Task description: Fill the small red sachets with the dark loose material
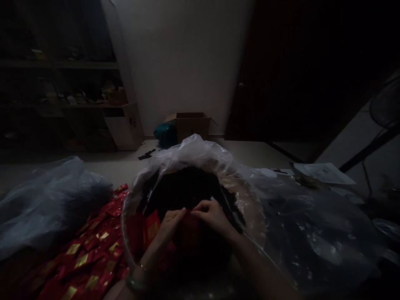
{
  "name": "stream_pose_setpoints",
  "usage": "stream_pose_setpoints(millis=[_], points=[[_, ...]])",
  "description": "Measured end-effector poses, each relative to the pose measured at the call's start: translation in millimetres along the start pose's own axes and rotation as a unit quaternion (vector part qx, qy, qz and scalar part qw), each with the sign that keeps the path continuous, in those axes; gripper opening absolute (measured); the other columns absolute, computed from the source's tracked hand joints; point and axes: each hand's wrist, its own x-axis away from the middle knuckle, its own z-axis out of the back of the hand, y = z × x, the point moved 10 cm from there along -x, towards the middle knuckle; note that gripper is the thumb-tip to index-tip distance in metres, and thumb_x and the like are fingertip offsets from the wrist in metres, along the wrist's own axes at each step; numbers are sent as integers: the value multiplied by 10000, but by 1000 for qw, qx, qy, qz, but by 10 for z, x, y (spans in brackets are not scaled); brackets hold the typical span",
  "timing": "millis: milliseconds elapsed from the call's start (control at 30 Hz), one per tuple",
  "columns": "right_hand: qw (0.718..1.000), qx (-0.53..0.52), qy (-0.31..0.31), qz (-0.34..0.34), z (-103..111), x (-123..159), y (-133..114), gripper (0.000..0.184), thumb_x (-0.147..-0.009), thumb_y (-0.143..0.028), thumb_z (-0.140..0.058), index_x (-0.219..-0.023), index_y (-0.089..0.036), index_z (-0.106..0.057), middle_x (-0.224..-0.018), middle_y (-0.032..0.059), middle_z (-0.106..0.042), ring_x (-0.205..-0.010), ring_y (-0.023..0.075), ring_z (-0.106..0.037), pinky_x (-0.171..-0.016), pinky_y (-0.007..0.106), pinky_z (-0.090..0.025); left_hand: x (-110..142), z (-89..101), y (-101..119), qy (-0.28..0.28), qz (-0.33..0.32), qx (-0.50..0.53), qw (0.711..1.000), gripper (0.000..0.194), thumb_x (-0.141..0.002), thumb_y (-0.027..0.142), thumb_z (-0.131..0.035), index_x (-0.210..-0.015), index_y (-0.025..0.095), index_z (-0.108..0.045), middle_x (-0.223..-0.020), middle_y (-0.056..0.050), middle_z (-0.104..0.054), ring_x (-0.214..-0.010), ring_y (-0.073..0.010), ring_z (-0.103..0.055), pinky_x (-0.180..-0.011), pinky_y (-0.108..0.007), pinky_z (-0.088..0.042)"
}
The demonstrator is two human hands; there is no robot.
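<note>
My left hand (pixel 170 225) and my right hand (pixel 215 217) are closed side by side, pinching the top edge of a red packet (pixel 188 233) between thumbs and fingertips. The packet hangs below the fingers, its lower part lost in shadow. Behind it lies a heap of dark, loose, crumbly material (pixel 187 183) inside a large clear plastic bag (pixel 196 146) with its mouth spread wide. Other red packets with gold labels (pixel 151 227) lie beside my left wrist. A small pale piece (pixel 213 198) shows just behind my right hand; its kind is unclear.
A pile of red and gold packets (pixel 90 254) covers the left, next to a bulky clear plastic bag (pixel 59 196). More plastic sheeting (pixel 312 229) spreads at right. Beyond stand a cardboard box (pixel 193 126), a teal bundle (pixel 165 134), shelves (pixel 87 106) and a fan (pixel 387 104).
</note>
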Motion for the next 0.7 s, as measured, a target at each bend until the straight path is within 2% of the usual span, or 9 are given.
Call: stream_pose_setpoints(millis=[67,133,167,233,333,467,533,600,700], points=[[1000,-12,0,-3,28,-5,22,103,-632,-267,-690,-647,-166,-705,-649,13,-689,-662,178,-626,-623,275,-472,-9,44,29,13,0,-5,1000,519,-638,588,-656,-399,159,-487,-409,62,-376,-435,-63,-290,-414,-210,-203],[1000,-21,6,-7,72,1,53,125,-629,-292,-695,-648,-168,-705,-636,10,-685,-643,174,-621,-598,267,-467,-21,-17,46,-12,-1,-1,1000,392,-633,516,-697,-517,153,-605,-492,37,-525,-501,-94,-425,-459,-200,-303],[1000,-24,8,-8,89,4,64,138,-630,-304,-697,-651,-168,-706,-634,11,-684,-637,173,-619,-589,265,-465,-27,-98,42,-41,0,7,999,330,-614,473,-729,-628,150,-664,-578,19,-605,-572,-119,-500,-516,-204,-364],[999,-26,14,-12,113,3,82,162,-636,-323,-695,-665,-165,-708,-636,16,-685,-626,174,-618,-570,263,-462,-24,-305,-23,-107,20,35,993,384,-555,395,-792,-829,142,-700,-735,-14,-688,-697,-164,-588,-637,-234,-436],[999,-7,33,-8,184,-42,76,190,-680,-340,-665,-709,-158,-712,-683,34,-700,-667,193,-636,-601,277,-481,0,-540,-240,-149,97,98,979,452,-506,380,-830,-826,93,-689,-709,-58,-699,-661,-188,-632,-649,-277,-474],[990,107,74,58,486,-128,54,280,-803,-333,-551,-974,-153,-681,-971,92,-694,-910,220,-640,-792,326,-488,-15,-495,-357,-87,135,192,968,584,-539,392,-821,-1015,110,-631,-852,-119,-724,-629,-207,-677,-635,-327,-522],[964,238,102,63,693,-130,174,374,-742,-282,-634,-1094,-155,-629,-1077,126,-650,-1001,249,-612,-850,364,-465,-36,-398,-346,-58,135,214,966,608,-563,370,-813,-1080,135,-595,-963,-141,-715,-648,-211,-690,-608,-323,-535],[941,328,70,37,779,-129,419,512,-631,-241,-736,-1123,-185,-608,-1078,126,-647,-982,274,-621,-798,364,-481,-60,-319,-308,-43,126,217,967,580,-586,352,-802,-1082,140,-588,-1029,-157,-700,-672,-214,-696,-581,-311,-541],[926,377,-9,-3,744,-118,775,506,-621,-170,-734,-1111,-176,-609,-1031,133,-668,-913,269,-650,-747,337,-492,-77,-297,-263,-47,118,208,970,575,-566,346,-813,-1054,130,-599,-1028,-161,-701,-652,-215,-696,-564,-305,-541]])
